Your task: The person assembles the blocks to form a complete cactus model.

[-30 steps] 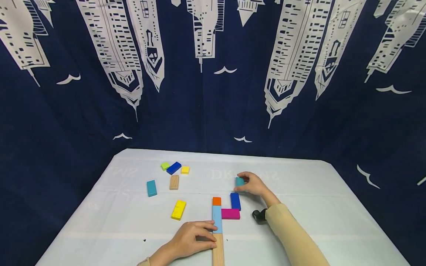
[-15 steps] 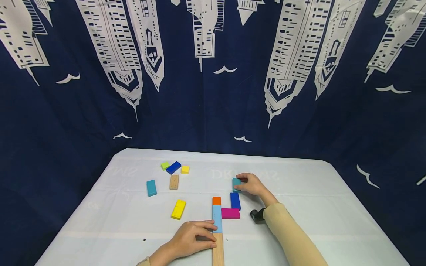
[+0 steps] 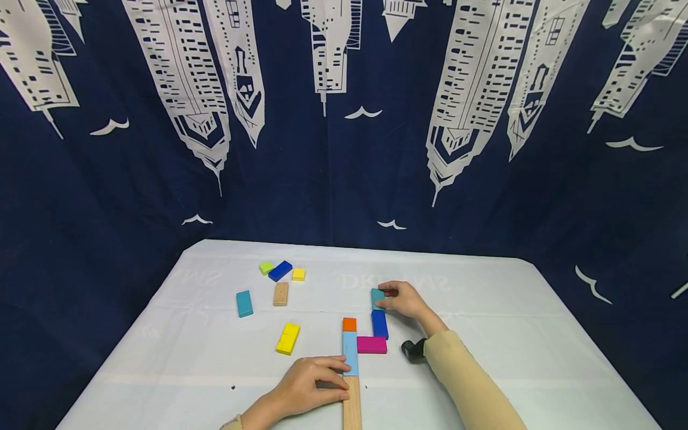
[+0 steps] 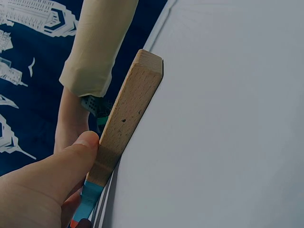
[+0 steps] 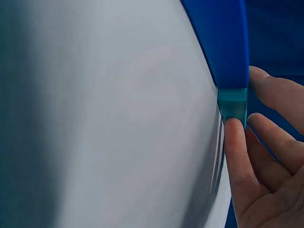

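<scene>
In the head view a row of blocks runs away from the person: a plain wooden block [image 3: 352,406], a light blue block [image 3: 350,352] and an orange block [image 3: 349,324]. My left hand [image 3: 309,385] rests its fingertips along the row's left side, the thumb at the wooden block [image 4: 126,109]. A magenta block [image 3: 372,344] juts right from the light blue one, and a dark blue block [image 3: 379,325] stands beyond it. My right hand [image 3: 405,298] holds a teal block [image 3: 377,297] at the dark blue block's far end. The right wrist view has a fingertip against that teal block [image 5: 232,102].
On the left side of the white table [image 3: 161,358] lie a yellow block [image 3: 288,338], another teal block [image 3: 244,303], a wooden block [image 3: 281,294] and several smaller blocks. A black device [image 3: 412,351] is at the right wrist. A navy printed curtain [image 3: 322,179] hangs behind.
The right hand has slid the teal block left and slightly toward the person, bringing it in line with the dark blue block. The left hand has stayed in place.
</scene>
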`<state>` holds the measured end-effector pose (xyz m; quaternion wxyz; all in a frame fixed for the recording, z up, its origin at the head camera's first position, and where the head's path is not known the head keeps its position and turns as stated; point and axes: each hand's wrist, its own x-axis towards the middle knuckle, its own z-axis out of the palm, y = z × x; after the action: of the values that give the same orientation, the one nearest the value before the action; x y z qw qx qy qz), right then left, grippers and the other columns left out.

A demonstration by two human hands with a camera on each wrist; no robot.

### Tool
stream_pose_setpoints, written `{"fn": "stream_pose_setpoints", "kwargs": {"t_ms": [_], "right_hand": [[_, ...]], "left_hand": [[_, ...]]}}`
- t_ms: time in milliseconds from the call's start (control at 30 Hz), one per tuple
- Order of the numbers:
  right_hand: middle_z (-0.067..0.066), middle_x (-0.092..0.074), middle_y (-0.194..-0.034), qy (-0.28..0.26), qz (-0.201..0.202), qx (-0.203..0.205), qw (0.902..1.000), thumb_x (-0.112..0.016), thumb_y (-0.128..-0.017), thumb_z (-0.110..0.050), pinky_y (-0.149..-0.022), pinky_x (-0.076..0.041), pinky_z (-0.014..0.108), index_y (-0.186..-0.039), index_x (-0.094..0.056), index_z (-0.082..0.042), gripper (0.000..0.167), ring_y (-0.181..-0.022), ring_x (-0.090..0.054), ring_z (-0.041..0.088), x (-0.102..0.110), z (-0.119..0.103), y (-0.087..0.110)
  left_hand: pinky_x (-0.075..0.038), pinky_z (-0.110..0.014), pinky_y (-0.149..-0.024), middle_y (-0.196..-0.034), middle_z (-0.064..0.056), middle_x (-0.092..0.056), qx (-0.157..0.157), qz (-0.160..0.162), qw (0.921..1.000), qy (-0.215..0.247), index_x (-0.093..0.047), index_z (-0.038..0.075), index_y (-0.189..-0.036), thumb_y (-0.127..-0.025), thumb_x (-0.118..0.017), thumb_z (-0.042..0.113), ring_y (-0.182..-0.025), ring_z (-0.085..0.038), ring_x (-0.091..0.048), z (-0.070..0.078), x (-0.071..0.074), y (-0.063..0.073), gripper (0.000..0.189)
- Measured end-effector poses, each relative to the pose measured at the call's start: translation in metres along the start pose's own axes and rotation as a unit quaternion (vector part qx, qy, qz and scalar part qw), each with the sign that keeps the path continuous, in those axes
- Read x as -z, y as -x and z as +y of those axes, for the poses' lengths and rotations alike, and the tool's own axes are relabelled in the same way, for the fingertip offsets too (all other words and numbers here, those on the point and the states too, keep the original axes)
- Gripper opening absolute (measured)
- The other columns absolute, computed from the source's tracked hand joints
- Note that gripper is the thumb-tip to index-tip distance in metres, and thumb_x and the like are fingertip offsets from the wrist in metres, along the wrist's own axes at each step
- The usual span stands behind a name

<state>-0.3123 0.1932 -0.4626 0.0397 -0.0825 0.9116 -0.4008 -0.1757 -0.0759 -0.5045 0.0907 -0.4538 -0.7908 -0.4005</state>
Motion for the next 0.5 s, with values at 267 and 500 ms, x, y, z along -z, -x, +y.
{"fn": "stream_pose_setpoints", "kwargs": {"t_ms": [267, 500], "right_hand": [[0.012, -0.063, -0.112, -0.008, 0.002, 0.005, 0.9999, -0.076, -0.079, -0.016, -0.092, -0.047, 0.041, -0.114, -0.065, 0.000, 0.040, -0.097, -0.058, 0.024, -0.0039, 0.0014, 0.0002], [0.011, -0.064, -0.112, -0.006, 0.005, 0.012, 0.9999, -0.076, -0.078, -0.017, -0.092, -0.047, 0.041, -0.114, -0.065, -0.001, 0.041, -0.099, -0.058, 0.024, -0.0065, 0.0022, 0.0007]], "left_hand": [[-0.048, -0.029, -0.092, -0.108, 0.006, -0.068, -0.003, 0.001, 1.0000, -0.001, -0.076, 0.021, -0.087, -0.083, -0.072, 0.032, -0.112, -0.015, -0.058, -0.0007, -0.0004, 0.0000, 0.012], [-0.048, -0.029, -0.091, -0.109, 0.006, -0.068, 0.001, 0.001, 1.0000, 0.004, -0.076, 0.021, -0.087, -0.083, -0.072, 0.031, -0.112, -0.014, -0.058, -0.0007, -0.0003, 0.0002, 0.012]]}}
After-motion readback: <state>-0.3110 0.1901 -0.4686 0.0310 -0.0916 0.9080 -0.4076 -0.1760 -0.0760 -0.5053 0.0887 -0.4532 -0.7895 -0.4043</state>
